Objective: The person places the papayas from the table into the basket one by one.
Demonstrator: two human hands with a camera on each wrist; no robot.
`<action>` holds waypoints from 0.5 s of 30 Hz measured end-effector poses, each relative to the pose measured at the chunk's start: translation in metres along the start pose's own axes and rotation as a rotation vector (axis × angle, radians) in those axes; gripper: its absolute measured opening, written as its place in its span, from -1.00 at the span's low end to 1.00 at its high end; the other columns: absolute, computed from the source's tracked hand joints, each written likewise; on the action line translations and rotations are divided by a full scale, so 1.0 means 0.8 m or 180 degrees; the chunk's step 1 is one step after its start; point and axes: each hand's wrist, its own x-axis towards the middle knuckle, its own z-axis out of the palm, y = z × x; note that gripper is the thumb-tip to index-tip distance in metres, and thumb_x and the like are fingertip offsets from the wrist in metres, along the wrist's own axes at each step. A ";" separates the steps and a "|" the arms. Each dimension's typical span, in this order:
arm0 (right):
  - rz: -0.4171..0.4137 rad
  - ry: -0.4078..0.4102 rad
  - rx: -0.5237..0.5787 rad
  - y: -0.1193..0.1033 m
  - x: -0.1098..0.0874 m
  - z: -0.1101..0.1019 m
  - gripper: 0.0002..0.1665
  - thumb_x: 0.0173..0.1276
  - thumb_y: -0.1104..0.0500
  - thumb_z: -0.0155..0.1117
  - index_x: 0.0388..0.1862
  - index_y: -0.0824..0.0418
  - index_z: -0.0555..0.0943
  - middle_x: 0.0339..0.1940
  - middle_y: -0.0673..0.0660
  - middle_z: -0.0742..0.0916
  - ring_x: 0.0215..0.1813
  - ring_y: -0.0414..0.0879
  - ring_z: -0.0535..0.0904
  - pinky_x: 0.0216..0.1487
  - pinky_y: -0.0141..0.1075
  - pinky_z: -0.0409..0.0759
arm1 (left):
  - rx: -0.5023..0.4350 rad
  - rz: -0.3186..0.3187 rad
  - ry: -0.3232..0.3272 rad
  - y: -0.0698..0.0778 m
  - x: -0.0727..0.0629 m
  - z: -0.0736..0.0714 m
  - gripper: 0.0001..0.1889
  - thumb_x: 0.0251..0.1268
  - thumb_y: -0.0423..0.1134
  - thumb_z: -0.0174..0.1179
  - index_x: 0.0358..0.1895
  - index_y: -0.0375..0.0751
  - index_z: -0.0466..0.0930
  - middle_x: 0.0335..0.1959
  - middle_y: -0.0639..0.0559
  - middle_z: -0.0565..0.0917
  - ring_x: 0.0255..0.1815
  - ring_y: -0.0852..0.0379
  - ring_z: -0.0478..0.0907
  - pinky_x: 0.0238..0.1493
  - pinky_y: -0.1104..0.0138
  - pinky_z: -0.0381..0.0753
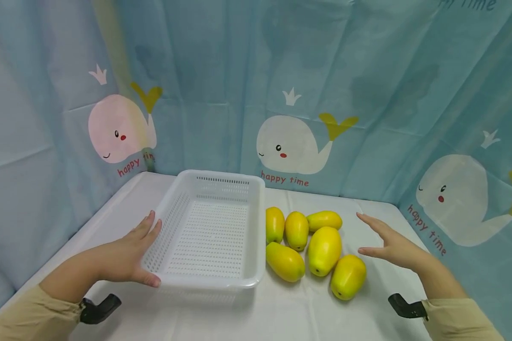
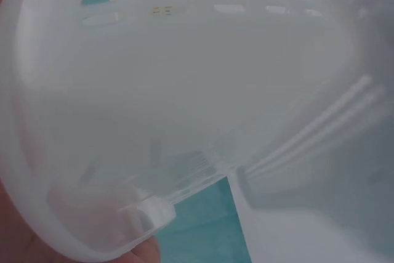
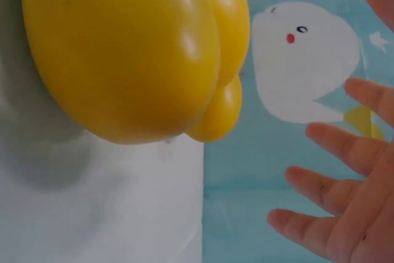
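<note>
A white perforated plastic basket [image 1: 209, 279] sits on the left part of the table. My left hand [image 1: 125, 260] is at its near left corner, fingers spread along the left side and thumb by the front rim; whether it touches cannot be told. In the left wrist view the basket wall [image 2: 184, 78] fills most of the picture. Several yellow mangoes [image 1: 324, 251] lie in a group to the right of the basket. My right hand [image 1: 394, 246] hovers to their right, fingers extended and holding nothing. The right wrist view shows its spread fingers [image 3: 308, 229] apart from a mango [image 3: 123, 53].
A white cloth covers the table [image 1: 303, 312]. Blue curtains [image 1: 205, 94] printed with whales hang at the back and both sides. A black wrist mount [image 1: 100, 309] is on the left sleeve, another [image 1: 407, 308] on the right.
</note>
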 end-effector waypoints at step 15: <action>-0.0180 -0.0495 0.0984 0.037 -0.007 0.039 -0.28 0.23 0.13 0.24 0.35 0.17 0.23 0.31 0.31 0.36 0.31 0.39 0.15 0.14 0.34 0.15 | -0.0101 -0.0049 -0.0029 0.005 -0.002 -0.002 0.42 -0.46 0.44 0.28 0.40 -0.45 -0.22 0.43 -0.33 -0.38 0.41 -0.34 -0.27 0.20 -0.26 0.04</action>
